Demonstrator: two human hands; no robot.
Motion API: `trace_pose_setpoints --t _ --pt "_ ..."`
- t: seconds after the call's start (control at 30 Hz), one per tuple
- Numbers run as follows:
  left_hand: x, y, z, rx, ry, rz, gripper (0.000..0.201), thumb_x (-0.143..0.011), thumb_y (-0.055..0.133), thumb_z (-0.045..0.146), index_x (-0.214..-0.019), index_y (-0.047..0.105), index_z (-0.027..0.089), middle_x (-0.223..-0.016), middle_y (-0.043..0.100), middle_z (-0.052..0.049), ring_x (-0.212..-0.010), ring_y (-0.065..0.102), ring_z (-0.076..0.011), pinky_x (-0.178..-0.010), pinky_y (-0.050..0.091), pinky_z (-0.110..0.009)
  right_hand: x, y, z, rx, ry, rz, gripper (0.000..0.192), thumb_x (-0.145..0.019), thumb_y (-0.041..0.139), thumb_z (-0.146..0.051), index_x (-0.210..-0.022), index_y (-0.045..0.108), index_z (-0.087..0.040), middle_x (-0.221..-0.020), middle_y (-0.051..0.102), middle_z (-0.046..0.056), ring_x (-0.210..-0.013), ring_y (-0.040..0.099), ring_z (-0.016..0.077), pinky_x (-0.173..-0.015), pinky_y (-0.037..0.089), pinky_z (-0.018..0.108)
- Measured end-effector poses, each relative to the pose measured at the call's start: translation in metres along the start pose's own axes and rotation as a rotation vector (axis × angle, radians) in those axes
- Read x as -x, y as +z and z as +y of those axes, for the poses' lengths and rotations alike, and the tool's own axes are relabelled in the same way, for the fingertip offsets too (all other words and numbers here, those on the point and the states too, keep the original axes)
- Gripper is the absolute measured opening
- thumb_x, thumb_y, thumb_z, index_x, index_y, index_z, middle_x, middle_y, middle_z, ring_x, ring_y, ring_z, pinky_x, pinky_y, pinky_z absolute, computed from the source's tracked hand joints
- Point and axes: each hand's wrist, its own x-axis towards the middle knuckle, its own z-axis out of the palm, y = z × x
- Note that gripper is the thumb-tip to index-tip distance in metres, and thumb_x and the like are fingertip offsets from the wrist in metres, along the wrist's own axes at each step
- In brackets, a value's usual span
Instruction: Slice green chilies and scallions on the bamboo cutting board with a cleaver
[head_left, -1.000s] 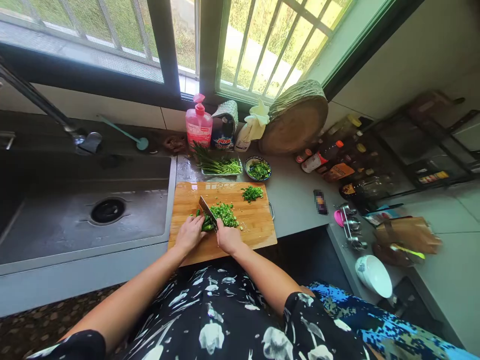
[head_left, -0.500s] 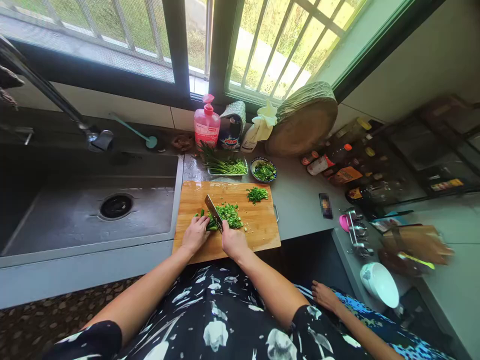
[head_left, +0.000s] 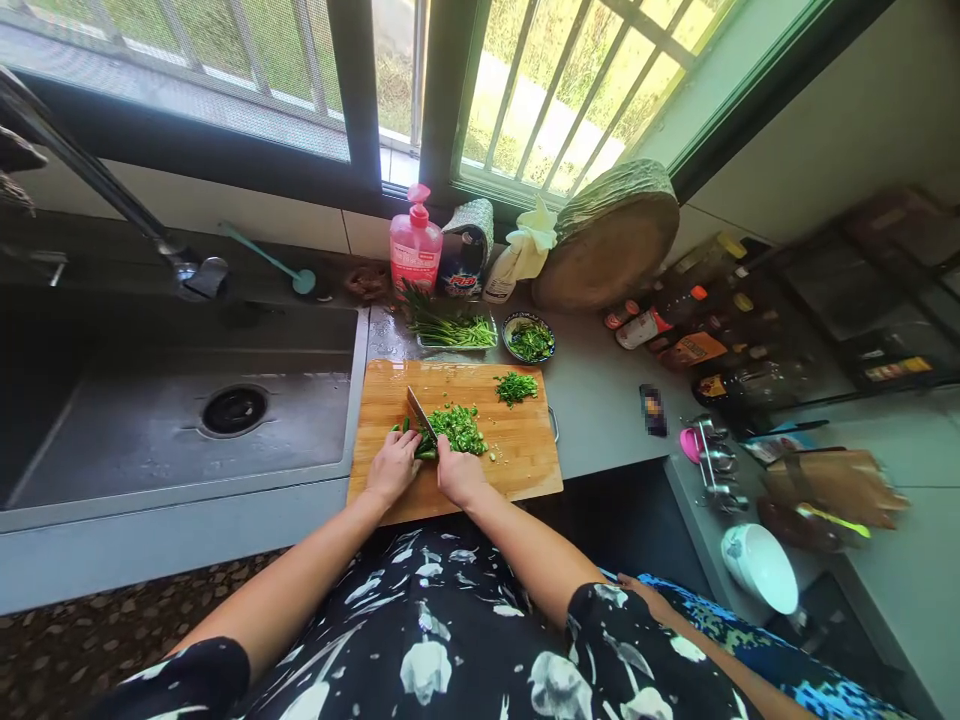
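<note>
My right hand [head_left: 459,472] is closed around the handle of a kitchen knife [head_left: 421,415], whose blade points away from me and to the left. Beside the blade, my left hand [head_left: 393,466] presses its bent fingers onto long green pepper pieces [head_left: 426,446] or similar green stalks; I cannot tell which. Chopped green bits [head_left: 459,428] lie in a heap right of the knife. All this rests on a wooden cutting board [head_left: 517,465]. A smaller pile of chopped greens [head_left: 516,387] sits at the board's far right corner.
Behind the board stand a tray of green stalks [head_left: 457,332] and a patterned bowl of cut greens [head_left: 529,340]. A pink pump bottle [head_left: 415,250] is by the window. The sink [head_left: 150,420] lies left. Bottles [head_left: 686,345] line the right. Another person's arm [head_left: 701,630] is close at my right.
My right hand and the knife have shifted slightly left and the blade sits lower, nearer my left fingers. The other person's hand has moved behind my right sleeve.
</note>
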Motion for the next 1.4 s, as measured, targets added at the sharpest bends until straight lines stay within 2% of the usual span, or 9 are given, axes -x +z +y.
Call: trace_pose_setpoints --t 0.1,0.27,0.5,0.73,0.87,0.97,1.13,1.23,1.4 --pt "0.000 0.000 0.000 0.013 -0.008 0.005 0.035 -0.069 0.056 0.012 -0.103 0.061 0.015 -0.106 0.061 -0.011 -0.098 0.049 -0.0268 -0.088 0.044 -0.041 -0.001 -0.003 0.007 -0.011 0.013 0.020 0.047 -0.086 0.037 -0.019 -0.132 0.028 -0.012 -0.083 0.068 0.012 -0.076 0.066 0.0229 -0.064 0.049 0.030" --pt "0.000 -0.002 0.002 0.038 -0.011 0.023 0.034 -0.069 0.054 0.012 -0.102 0.060 0.017 -0.107 0.061 -0.009 -0.098 0.049 -0.0265 -0.087 0.044 -0.041 0.013 -0.016 0.015 0.001 0.033 -0.005 0.037 -0.085 0.040 -0.022 -0.120 0.039 -0.014 -0.084 0.067 0.013 -0.075 0.065 0.0243 -0.063 0.048 0.031" --pt "0.000 -0.004 0.002 0.001 -0.005 0.000 0.034 -0.069 0.055 0.015 -0.103 0.061 0.015 -0.106 0.061 -0.010 -0.098 0.048 -0.0270 -0.088 0.044 -0.039 0.004 0.007 0.004 -0.027 0.046 -0.009 0.050 -0.085 0.040 -0.020 -0.132 0.026 -0.010 -0.082 0.068 0.012 -0.075 0.066 0.0225 -0.064 0.049 0.029" --pt "0.001 -0.001 -0.001 0.036 -0.005 0.011 0.034 -0.070 0.054 0.017 -0.103 0.061 0.016 -0.107 0.062 -0.010 -0.099 0.049 -0.0268 -0.088 0.044 -0.041 0.012 -0.014 0.021 -0.015 -0.010 0.014 0.037 -0.088 0.037 -0.025 -0.124 0.035 -0.015 -0.083 0.067 0.011 -0.074 0.065 0.0215 -0.064 0.048 0.029" --pt "0.002 0.001 -0.002 0.032 -0.002 0.020 0.034 -0.069 0.054 0.016 -0.102 0.061 0.016 -0.107 0.062 -0.010 -0.100 0.049 -0.0274 -0.090 0.044 -0.042 0.011 -0.003 0.012 -0.012 0.015 -0.034 0.040 -0.085 0.044 -0.022 -0.123 0.034 -0.014 -0.081 0.068 0.011 -0.074 0.066 0.0220 -0.064 0.048 0.029" --pt "0.002 0.002 -0.003 0.031 0.001 0.016 0.035 -0.068 0.055 0.015 -0.103 0.061 0.016 -0.107 0.062 -0.010 -0.101 0.049 -0.0277 -0.090 0.043 -0.042 0.003 0.005 0.005 -0.011 0.048 -0.014 0.041 -0.086 0.041 -0.020 -0.125 0.032 -0.012 -0.080 0.068 0.011 -0.074 0.066 0.0222 -0.064 0.049 0.029" --pt "0.002 0.001 -0.004 0.045 0.007 0.018 0.037 -0.068 0.056 0.015 -0.104 0.060 0.015 -0.108 0.061 -0.010 -0.101 0.048 -0.0278 -0.090 0.043 -0.041 0.003 -0.010 0.015 -0.002 -0.003 0.060 0.039 -0.088 0.036 -0.025 -0.125 0.033 -0.014 -0.080 0.068 0.010 -0.073 0.066 0.0230 -0.062 0.049 0.030" --pt "0.003 0.001 -0.004 0.060 0.006 0.020 0.036 -0.070 0.056 0.017 -0.105 0.060 0.014 -0.108 0.061 -0.011 -0.102 0.048 -0.0280 -0.091 0.043 -0.042 0.011 -0.018 0.017 0.022 -0.020 0.037 0.038 -0.087 0.037 -0.024 -0.124 0.034 -0.015 -0.080 0.068 0.010 -0.073 0.066 0.0231 -0.062 0.049 0.030" --pt "0.005 0.002 -0.005 0.083 0.006 0.031 0.035 -0.070 0.055 0.016 -0.104 0.061 0.016 -0.106 0.062 -0.012 -0.103 0.050 -0.0274 -0.092 0.043 -0.044 0.010 -0.007 0.007 0.024 -0.011 -0.019 0.042 -0.085 0.042 -0.021 -0.125 0.032 -0.013 -0.082 0.068 0.011 -0.075 0.066 0.0228 -0.064 0.049 0.029"
